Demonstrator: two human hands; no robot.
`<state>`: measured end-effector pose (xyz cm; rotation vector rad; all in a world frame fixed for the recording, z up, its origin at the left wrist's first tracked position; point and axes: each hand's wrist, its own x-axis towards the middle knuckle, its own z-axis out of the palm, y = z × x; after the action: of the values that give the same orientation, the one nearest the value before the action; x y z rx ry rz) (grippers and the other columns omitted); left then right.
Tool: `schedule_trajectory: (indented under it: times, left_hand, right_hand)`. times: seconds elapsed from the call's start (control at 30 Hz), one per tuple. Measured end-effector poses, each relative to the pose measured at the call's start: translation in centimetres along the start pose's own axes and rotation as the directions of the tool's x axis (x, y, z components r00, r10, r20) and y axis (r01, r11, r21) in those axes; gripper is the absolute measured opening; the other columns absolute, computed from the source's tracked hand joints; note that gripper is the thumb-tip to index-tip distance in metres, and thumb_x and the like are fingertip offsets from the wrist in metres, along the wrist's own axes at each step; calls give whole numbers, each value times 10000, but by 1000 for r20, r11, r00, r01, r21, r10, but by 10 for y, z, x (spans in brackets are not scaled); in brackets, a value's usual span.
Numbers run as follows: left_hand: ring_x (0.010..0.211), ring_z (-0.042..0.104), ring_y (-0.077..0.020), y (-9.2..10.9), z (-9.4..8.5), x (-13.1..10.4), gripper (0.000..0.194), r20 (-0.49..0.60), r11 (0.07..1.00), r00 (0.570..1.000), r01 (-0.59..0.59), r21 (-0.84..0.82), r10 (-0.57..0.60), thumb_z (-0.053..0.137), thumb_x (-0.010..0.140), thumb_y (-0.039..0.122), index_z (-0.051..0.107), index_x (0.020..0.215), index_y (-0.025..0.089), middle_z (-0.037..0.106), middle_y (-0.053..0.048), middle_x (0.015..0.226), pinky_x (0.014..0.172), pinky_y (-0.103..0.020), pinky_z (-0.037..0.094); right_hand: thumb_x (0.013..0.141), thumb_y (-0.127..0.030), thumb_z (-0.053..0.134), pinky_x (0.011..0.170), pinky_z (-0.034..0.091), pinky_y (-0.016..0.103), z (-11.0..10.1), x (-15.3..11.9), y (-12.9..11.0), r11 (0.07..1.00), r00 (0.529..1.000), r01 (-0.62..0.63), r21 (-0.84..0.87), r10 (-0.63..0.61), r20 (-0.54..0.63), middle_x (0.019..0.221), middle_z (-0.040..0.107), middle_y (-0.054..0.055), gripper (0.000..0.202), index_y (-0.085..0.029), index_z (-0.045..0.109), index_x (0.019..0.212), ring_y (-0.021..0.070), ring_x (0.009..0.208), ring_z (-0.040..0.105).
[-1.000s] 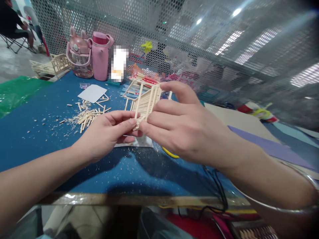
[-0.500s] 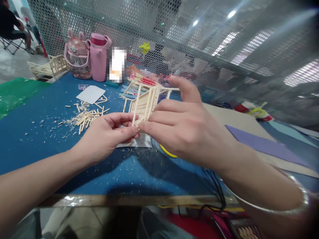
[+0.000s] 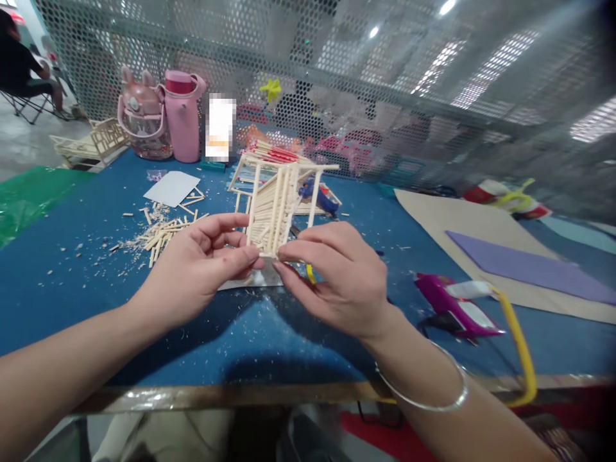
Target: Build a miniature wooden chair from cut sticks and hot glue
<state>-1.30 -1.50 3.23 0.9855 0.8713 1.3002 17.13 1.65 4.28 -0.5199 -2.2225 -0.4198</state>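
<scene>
A small frame model built of pale wooden sticks (image 3: 276,205) is held tilted above the blue table. My left hand (image 3: 205,260) pinches its lower left corner between thumb and fingers. At the lower middle edge, my right hand (image 3: 339,273) has thumb and forefinger closed on the end of a stick of the model; its exact grip is partly hidden. Under the model lies a whitish sheet (image 3: 260,279), mostly covered by the hands. To the left is a heap of short cut sticks (image 3: 161,237) with crumbs around it.
A pink bottle (image 3: 183,119) and a clear pink jug (image 3: 144,122) stand at the back by a perforated metal screen (image 3: 337,83). On the right lie a purple glue gun (image 3: 459,308), a yellow cable (image 3: 520,340) and a purple sheet (image 3: 529,266). A seated person (image 3: 24,70) is far left.
My right hand has swung down and left, its raised forefinger now lowered to the model's bottom edge. The glue gun on the right has come into view. My left hand keeps its hold.
</scene>
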Motion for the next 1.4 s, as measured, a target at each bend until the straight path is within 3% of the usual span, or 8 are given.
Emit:
schedule_trajectory:
  times: [0.43,0.77,0.87,0.97,1.03,1.17,1.3,1.4]
  left_hand:
    - [648,687,-124,0,2,-2,291,-13,1000,1000,-12,8,12,738,692,158,604,950,162,678,8,722,536,-162,532]
    - [672,683,-109,-3,-1,-1,282,31,1000,999,-22,-5,23,736,710,156,616,964,170,673,11,738,556,-148,537]
    - [687,686,-112,-2,-2,-1,273,17,1000,1000,-19,0,19,740,716,178,627,964,181,669,17,734,558,-144,535]
    - [687,681,-101,1,-3,3,257,-7,999,1000,-18,31,19,735,722,177,646,963,180,669,14,747,547,-129,522]
    - [682,674,-90,7,-3,9,246,-13,998,1000,-13,55,14,729,722,157,657,957,172,677,8,765,547,-121,514]
    - [644,649,-67,29,-2,28,220,-75,991,997,27,133,-17,671,735,88,663,947,146,685,0,763,585,-136,512]
    - [653,636,-82,60,-1,51,220,-48,906,999,2,424,20,642,742,102,682,953,144,687,-8,733,658,-189,513]
    - [642,640,-126,75,-1,69,294,5,627,999,-27,779,37,657,718,141,683,1010,162,702,-24,723,652,-248,505]
  right_hand:
    - [803,-225,589,653,427,309,-7,11,-4,999,998,-49,-23,50,24,764,649,30,109,-183,668,864,154,698,564]
    - [869,-190,512,679,413,314,-5,21,-8,999,989,-35,10,34,142,770,657,44,156,-169,665,844,164,724,557]
    - [882,-191,491,697,425,306,-7,19,-6,990,989,-123,67,117,87,791,644,39,137,-183,612,817,162,754,559]
    - [878,-197,504,660,424,275,-10,16,4,919,945,-313,239,327,-21,774,608,10,90,-198,563,810,134,719,547]
    - [871,-206,509,610,412,254,-10,14,14,824,898,-414,387,439,28,742,573,-8,61,-193,538,819,114,667,523]
    - [860,-209,491,617,391,243,-4,18,29,700,864,-493,517,461,200,720,512,-18,74,-174,515,799,99,651,465]
    - [857,-199,470,665,368,254,6,27,39,671,846,-532,517,449,288,729,483,-16,85,-170,503,784,101,675,432]
    - [848,-171,455,674,358,253,14,27,43,683,819,-563,466,386,424,732,486,-10,96,-172,490,759,106,689,431]
